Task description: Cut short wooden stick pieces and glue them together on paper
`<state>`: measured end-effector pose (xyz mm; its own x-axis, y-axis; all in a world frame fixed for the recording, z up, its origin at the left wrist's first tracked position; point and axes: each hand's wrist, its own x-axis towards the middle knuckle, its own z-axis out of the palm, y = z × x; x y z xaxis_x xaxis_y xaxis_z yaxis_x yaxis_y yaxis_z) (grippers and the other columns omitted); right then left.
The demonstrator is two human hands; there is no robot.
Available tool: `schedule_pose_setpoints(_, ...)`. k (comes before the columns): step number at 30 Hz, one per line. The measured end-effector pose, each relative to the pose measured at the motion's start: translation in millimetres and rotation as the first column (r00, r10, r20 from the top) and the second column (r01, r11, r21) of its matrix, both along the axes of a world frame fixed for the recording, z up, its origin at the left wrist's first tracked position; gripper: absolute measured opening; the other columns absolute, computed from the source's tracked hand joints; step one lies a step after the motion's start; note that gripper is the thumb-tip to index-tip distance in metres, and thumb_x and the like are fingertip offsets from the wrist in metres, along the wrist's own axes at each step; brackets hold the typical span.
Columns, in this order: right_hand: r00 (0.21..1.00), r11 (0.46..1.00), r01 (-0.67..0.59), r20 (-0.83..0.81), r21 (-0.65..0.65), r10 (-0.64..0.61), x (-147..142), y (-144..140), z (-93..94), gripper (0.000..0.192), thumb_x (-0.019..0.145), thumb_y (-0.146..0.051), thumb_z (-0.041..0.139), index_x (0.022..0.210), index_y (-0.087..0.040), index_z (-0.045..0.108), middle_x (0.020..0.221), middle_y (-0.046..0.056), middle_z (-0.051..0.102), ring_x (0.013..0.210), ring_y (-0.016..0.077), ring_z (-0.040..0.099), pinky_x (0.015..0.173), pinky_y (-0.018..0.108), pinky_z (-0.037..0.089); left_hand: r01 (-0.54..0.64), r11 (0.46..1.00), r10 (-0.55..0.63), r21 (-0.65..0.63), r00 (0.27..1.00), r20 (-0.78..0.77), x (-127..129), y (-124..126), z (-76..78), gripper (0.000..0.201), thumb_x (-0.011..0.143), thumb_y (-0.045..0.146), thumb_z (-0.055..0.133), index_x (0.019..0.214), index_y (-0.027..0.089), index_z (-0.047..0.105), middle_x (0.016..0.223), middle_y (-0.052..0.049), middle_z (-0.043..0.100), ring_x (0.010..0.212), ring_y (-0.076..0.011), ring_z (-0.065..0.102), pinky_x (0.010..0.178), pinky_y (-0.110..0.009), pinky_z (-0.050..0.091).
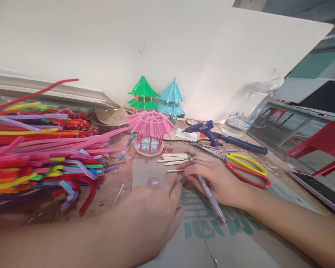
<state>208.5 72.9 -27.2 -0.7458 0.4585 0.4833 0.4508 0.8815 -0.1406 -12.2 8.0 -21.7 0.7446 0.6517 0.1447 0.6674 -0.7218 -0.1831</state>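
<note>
Fingers (174,188) of the left hand (153,212) lie flat, pressing down the cardboard sheet (201,230); the right hand (214,178) pinches a pen (208,193) over it, beside loose wooden sticks (173,158). Further up the bench (114,190), one pink pavilion (150,132) stands roofed, green (142,95) and blue (171,100) ones finished behind. Pipe cleaners (39,149), scissors (245,169), glue gun (203,130), white wall (184,44).

Pipe cleaners (30,149) run off the left edge.
</note>
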Motion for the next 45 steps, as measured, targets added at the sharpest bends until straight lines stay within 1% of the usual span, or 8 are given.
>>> schedule_pose_setpoints(5, 1.000, 1.000, 0.012, -0.005, 0.009, -0.012, -0.4, 0.3, 0.6, 0.012, 0.094, -0.015, 0.048, 0.095, -0.022, 0.058, 0.099, 0.010, 0.070, 0.088, 0.0214, 0.065, 0.075, 0.033, 0.051, -0.018, 0.999, 0.017, -0.043, 1.000, -0.021, 2.3, 0.9, 4.1, 0.040, 0.095, 0.028, 0.048, 0.131, 0.020, 0.062, 0.145, -0.017, 0.052, 0.107, -0.0290, 0.066, 0.072, -0.035, 0.056)
schedule_pose_setpoints(10, 1.000, 1.000, 0.007, 0.006, 0.019, -0.008, -1.3, -0.3, 1.8, 0.013, 0.095, -0.016, 0.046, 0.095, -0.022, 0.057, 0.095, 0.009, 0.070, 0.087, 0.0201, 0.065, 0.074, 0.032, 0.052, -0.004, 1.000, 0.004, -0.009, 1.000, -0.003, 0.1, 1.5, 0.9, 0.041, 0.095, 0.028, 0.049, 0.133, 0.020, 0.060, 0.145, -0.016, 0.052, 0.107, -0.0276, 0.066, 0.077, -0.036, 0.056)
schedule_pose_setpoints(15, 1.000, 1.000, 0.004, 0.021, -0.002, -0.004, -1.1, -0.2, 1.9, 0.012, 0.096, -0.018, 0.046, 0.094, -0.021, 0.057, 0.093, 0.008, 0.068, 0.087, 0.0199, 0.065, 0.074, 0.031, 0.052, -0.023, 1.000, 0.023, -0.004, 1.000, -0.016, -0.6, 0.9, -1.4, 0.043, 0.096, 0.028, 0.047, 0.137, 0.021, 0.056, 0.146, -0.015, 0.051, 0.106, -0.0265, 0.066, 0.071, -0.034, 0.055)
schedule_pose_setpoints(20, 1.000, 1.000, 0.006, 0.018, 0.001, -0.006, -0.9, -0.1, 1.8, 0.011, 0.095, -0.019, 0.047, 0.093, -0.022, 0.058, 0.092, 0.008, 0.069, 0.089, 0.0211, 0.063, 0.075, 0.033, 0.051, -0.004, 1.000, 0.004, 0.014, 1.000, -0.030, -0.9, 0.0, 0.4, 0.041, 0.096, 0.029, 0.047, 0.133, 0.020, 0.060, 0.145, -0.015, 0.052, 0.105, -0.0275, 0.067, 0.071, -0.035, 0.055)
schedule_pose_setpoints(23, 1.000, 1.000, 0.002, 0.021, -0.010, -0.002, -1.0, -0.5, 2.1, 0.013, 0.096, -0.018, 0.046, 0.092, -0.022, 0.058, 0.092, 0.008, 0.068, 0.088, 0.0207, 0.063, 0.074, 0.032, 0.051, -0.008, 1.000, 0.009, 0.013, 0.999, -0.031, -0.8, 0.2, -0.2, 0.041, 0.096, 0.029, 0.047, 0.134, 0.021, 0.058, 0.146, -0.016, 0.052, 0.104, -0.0270, 0.067, 0.069, -0.034, 0.055)
schedule_pose_setpoints(29, 1.000, 1.000, 0.006, 0.021, -0.013, -0.006, -1.3, -0.4, 2.4, 0.013, 0.096, -0.018, 0.046, 0.091, -0.021, 0.058, 0.093, 0.009, 0.068, 0.088, 0.0208, 0.064, 0.073, 0.032, 0.051, 0.013, 0.998, -0.010, 0.069, 0.999, -0.044, -1.5, 0.2, -2.0, 0.043, 0.096, 0.029, 0.047, 0.136, 0.019, 0.057, 0.144, -0.016, 0.053, 0.100, -0.0261, 0.068, 0.069, -0.035, 0.055)
schedule_pose_setpoints(35, 1.000, 1.000, -0.002, 0.010, -0.002, 0.003, -1.1, -0.2, 1.9, 0.013, 0.096, -0.018, 0.046, 0.091, -0.021, 0.058, 0.092, 0.009, 0.068, 0.088, 0.0208, 0.064, 0.074, 0.033, 0.052, 0.012, 0.996, -0.009, 0.085, 0.999, -0.040, -1.2, -0.2, -1.5, 0.043, 0.097, 0.031, 0.046, 0.136, 0.019, 0.056, 0.143, -0.015, 0.054, 0.099, -0.0247, 0.068, 0.064, -0.032, 0.053)
schedule_pose_setpoints(45, 1.000, 1.000, 0.002, 0.013, 0.004, -0.002, -0.5, 0.0, 1.5, 0.011, 0.096, -0.018, 0.047, 0.093, -0.021, 0.058, 0.089, 0.008, 0.068, 0.086, 0.0206, 0.064, 0.073, 0.033, 0.052, 0.012, 0.995, -0.004, 0.095, 0.996, -0.092, 1.2, 1.5, -1.1, 0.044, 0.097, 0.032, 0.044, 0.137, 0.019, 0.056, 0.145, -0.015, 0.053, 0.097, -0.0253, 0.069, 0.063, -0.033, 0.054)
